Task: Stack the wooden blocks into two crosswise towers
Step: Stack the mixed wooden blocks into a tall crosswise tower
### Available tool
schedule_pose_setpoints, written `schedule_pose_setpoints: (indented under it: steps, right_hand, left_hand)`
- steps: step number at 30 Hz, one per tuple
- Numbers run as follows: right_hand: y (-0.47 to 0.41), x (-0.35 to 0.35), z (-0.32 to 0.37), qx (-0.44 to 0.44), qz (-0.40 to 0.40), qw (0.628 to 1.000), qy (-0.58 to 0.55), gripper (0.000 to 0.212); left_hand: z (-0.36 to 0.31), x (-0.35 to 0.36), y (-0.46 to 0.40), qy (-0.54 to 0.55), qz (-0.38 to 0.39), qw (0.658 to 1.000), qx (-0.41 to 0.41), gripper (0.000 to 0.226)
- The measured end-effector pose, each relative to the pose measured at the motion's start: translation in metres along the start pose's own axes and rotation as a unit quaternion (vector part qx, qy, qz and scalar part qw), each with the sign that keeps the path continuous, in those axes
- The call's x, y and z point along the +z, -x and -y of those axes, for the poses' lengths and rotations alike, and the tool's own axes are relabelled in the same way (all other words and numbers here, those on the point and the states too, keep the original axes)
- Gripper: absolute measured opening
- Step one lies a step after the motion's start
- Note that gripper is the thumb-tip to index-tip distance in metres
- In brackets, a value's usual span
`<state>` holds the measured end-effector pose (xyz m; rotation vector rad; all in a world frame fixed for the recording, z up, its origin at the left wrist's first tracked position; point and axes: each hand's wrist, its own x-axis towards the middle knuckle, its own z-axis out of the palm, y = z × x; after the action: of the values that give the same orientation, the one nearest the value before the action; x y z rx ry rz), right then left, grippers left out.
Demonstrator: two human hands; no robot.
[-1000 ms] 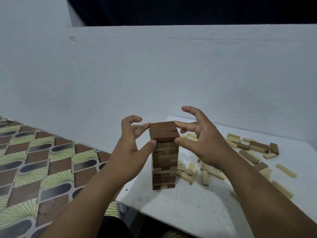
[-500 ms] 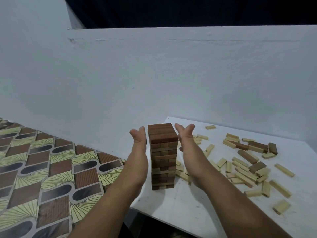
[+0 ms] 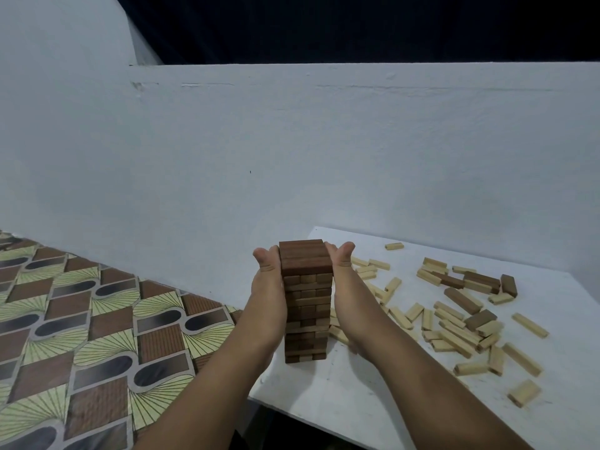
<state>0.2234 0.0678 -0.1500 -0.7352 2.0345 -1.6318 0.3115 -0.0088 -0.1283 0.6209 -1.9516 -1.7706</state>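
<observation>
Hands (image 3: 268, 297) flank upright brown tower (image 3: 306, 300).

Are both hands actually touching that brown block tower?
Touching. In the head view the left hand and right hand lie flat against opposite sides of the tower, with no gap showing.

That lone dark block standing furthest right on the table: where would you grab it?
Pinch the dark block across its two long sides at mid-length, coming from above. It lies flat, apart from the pile, so its sides are free, and a middle grip should keep it level.
</observation>
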Motion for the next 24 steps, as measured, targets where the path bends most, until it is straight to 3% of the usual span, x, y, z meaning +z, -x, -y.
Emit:
schedule_pose_setpoints:
  steps: [6, 9, 11, 17, 21, 24]
  right_hand:
    - [0.002, -0.002, 0.002, 0.023, -0.010, 0.999, 0.028, 0.102]
    - [0.004, -0.007, 0.006, 0.042, -0.020, 0.999, 0.025, 0.101]
    - [0.007, -0.010, 0.008, 0.049, -0.027, 0.998, 0.030, 0.101]
    - [0.024, -0.031, 0.013, 0.005, -0.050, 0.997, 0.056, 0.092]
    - [0.038, -0.053, 0.017, -0.056, -0.100, 0.989, 0.093, 0.059]
    - [0.049, -0.073, 0.018, -0.088, -0.153, 0.977, 0.117, 0.040]
  left_hand:
    - [0.004, -0.002, -0.002, 0.000, -0.006, 1.000, -0.020, 0.057]
    - [0.003, -0.003, 0.001, -0.001, -0.041, 0.998, -0.046, 0.080]
    - [0.003, -0.004, 0.001, -0.020, -0.069, 0.996, -0.044, 0.084]
    - [-0.005, -0.013, 0.006, -0.111, -0.136, 0.978, 0.117, 0.045]
    - [-0.027, -0.004, 0.012, -0.174, -0.167, 0.937, 0.255, 0.026]
    - [-0.041, 0.016, 0.019, -0.186, -0.142, 0.925, 0.300, 0.021]
